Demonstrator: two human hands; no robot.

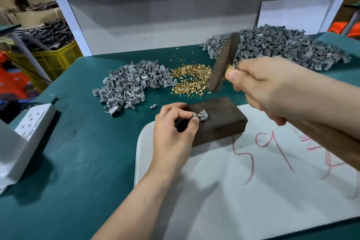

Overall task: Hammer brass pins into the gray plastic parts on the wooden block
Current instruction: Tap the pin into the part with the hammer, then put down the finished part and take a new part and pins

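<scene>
Head view: left hand (pixel 173 128) pinches a gray plastic part (pixel 201 116) steady on the wooden block (pixel 222 121) (a firm anvil), so the right hand (pixel 268 87), gripping the raised hammer (pixel 224 64), can strike.

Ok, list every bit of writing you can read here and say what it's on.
"59": red handwriting on the white sheet near the wooden block.
Red strokes right of it, same sheet: partly covered, unreadable.
Power strip: no readable marking.
</scene>
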